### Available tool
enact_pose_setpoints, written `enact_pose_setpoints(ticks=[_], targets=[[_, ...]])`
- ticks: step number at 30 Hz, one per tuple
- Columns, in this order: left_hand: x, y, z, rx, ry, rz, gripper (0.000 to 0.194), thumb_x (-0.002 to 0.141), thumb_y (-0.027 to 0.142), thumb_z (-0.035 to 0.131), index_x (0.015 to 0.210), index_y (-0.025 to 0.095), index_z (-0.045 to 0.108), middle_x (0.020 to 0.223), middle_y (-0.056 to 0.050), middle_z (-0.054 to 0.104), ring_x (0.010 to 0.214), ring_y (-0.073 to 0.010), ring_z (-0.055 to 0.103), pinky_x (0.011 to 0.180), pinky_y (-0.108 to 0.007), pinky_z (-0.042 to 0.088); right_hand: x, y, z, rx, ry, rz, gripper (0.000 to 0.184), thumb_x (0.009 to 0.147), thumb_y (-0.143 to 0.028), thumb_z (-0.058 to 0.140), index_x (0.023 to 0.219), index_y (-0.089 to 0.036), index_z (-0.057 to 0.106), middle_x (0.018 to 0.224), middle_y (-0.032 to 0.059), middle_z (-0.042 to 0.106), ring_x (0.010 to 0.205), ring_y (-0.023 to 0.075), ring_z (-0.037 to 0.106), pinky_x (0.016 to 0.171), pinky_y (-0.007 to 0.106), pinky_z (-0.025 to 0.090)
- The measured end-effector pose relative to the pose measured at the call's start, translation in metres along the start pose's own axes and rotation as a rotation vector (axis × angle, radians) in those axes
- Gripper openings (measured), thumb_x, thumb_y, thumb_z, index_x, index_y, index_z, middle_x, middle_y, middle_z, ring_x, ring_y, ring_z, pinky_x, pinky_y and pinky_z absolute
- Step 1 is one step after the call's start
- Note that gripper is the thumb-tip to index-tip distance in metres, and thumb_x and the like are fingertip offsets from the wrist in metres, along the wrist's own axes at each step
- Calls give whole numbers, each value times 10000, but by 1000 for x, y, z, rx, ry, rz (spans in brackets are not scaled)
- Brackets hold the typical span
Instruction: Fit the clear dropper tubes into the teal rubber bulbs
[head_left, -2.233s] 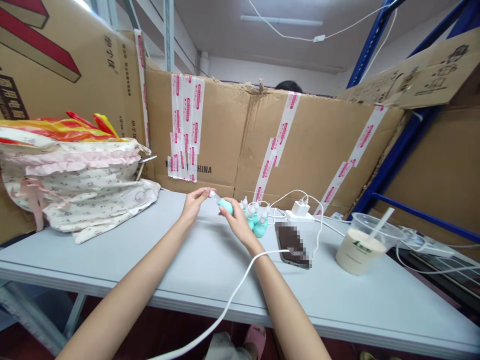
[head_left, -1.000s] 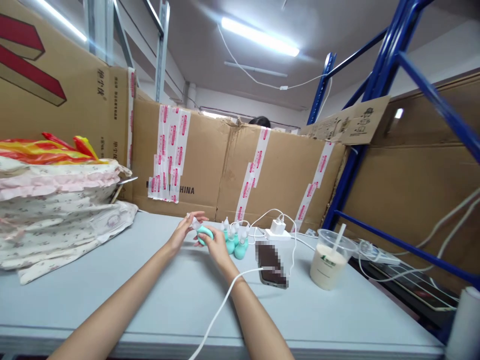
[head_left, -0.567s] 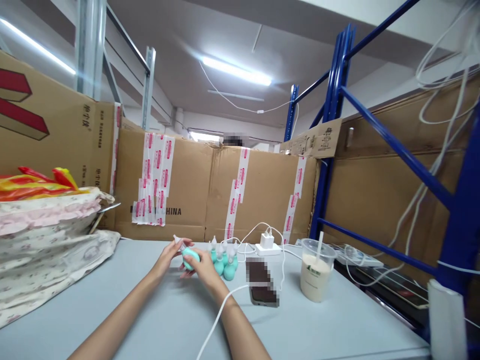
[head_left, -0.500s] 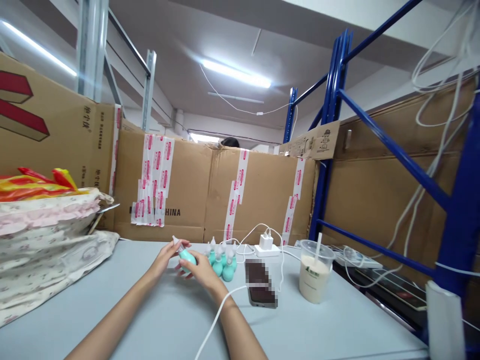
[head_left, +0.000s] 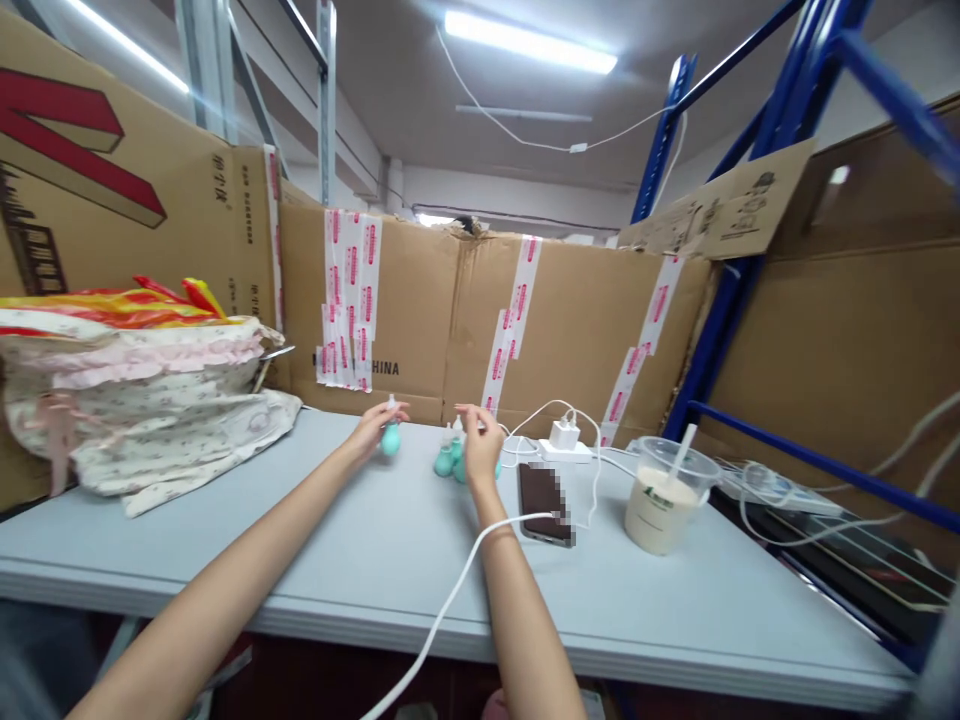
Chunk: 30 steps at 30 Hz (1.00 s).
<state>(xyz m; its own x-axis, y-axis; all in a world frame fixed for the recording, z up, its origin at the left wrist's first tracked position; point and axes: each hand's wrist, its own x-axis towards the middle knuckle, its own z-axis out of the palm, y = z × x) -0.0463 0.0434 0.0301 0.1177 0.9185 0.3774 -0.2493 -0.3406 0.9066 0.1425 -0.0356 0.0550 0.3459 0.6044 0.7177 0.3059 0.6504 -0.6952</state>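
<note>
My left hand (head_left: 372,428) pinches a small teal rubber bulb syringe (head_left: 391,439) near its clear nozzle; the bulb hangs upright beneath the fingertips, close to the table. To the right, my right hand (head_left: 482,446) is over a cluster of similar bulb syringes (head_left: 445,461). Its fingers point left and look slightly apart, with nothing visibly held. Part of the cluster is hidden behind this hand. The bulbs are teal with pale pointed nozzles and stand close together on the grey table (head_left: 345,540).
Right of my forearm lies a phone (head_left: 541,500), with a white cable (head_left: 442,610) crossing that forearm. A charger (head_left: 564,433) sits on a power strip. Farther right stands a drink cup (head_left: 660,510). A floral cloth bag (head_left: 150,400) is at left; a cardboard wall (head_left: 420,300) closes the back.
My hands, together on one bulb syringe before, have separated. The left keeps the syringe, now upright, while the right has moved over to the cluster. The head view has tilted down.
</note>
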Motion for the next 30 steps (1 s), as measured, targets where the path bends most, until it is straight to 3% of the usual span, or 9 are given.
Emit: enact_pose_setpoints(ticks=[4, 7, 12, 19, 25, 30], targets=[[21, -12, 23, 125, -156, -71, 407, 661, 444, 610, 905, 119, 633, 775, -85, 649, 792, -188, 556, 753, -296, 373, 7, 3, -12, -24, 184, 36, 399, 845, -422, 377, 784, -153, 666, 808, 57, 658, 763, 160, 567, 654, 248, 397], [27, -26, 35, 223, -174, -121, 409, 690, 454, 574, 945, 138, 622, 929, -100, 645, 936, -218, 542, 811, -314, 356, 8, 4, -15, -29, 220, 44, 411, 847, -428, 368, 764, -156, 665, 791, 50, 656, 731, 152, 557, 647, 244, 386], [25, -50, 39, 182, -271, -171, 440, 743, 511, 499, 1016, 181, 600, 1077, -84, 600, 1016, -211, 512, 837, -318, 354, 7, 7, -13, -31, 219, 74, 424, 844, -435, 358, 757, -160, 669, 771, 43, 658, 711, 150, 557, 638, 244, 380], [28, -58, 46, 184, -207, -147, 480, 692, 536, 557, 975, 154, 618, 1004, -90, 618, 929, -201, 539, 809, -306, 363, 6, 9, -10, -23, 187, 88, 440, 834, -457, 357, 758, -156, 667, 772, 47, 657, 715, 155, 556, 633, 244, 384], [24, -57, 43, 100, -399, -235, 472, 691, 526, 583, 1002, 174, 630, 1051, -87, 617, 947, -205, 537, 817, -303, 358, 6, 10, -9, -28, 200, 121, 468, 825, -481, 357, 742, -141, 667, 707, 43, 636, 657, 141, 538, 575, 228, 377], [19, -61, 41, 84, -422, -339, 531, 708, 587, 523, 1051, 190, 604, 1138, -89, 588, 1015, -221, 517, 839, -311, 356, 5, 10, -6, -18, 157, 146, 491, 818, -496, 347, 765, -126, 665, 752, 62, 648, 621, 130, 527, 519, 217, 370]])
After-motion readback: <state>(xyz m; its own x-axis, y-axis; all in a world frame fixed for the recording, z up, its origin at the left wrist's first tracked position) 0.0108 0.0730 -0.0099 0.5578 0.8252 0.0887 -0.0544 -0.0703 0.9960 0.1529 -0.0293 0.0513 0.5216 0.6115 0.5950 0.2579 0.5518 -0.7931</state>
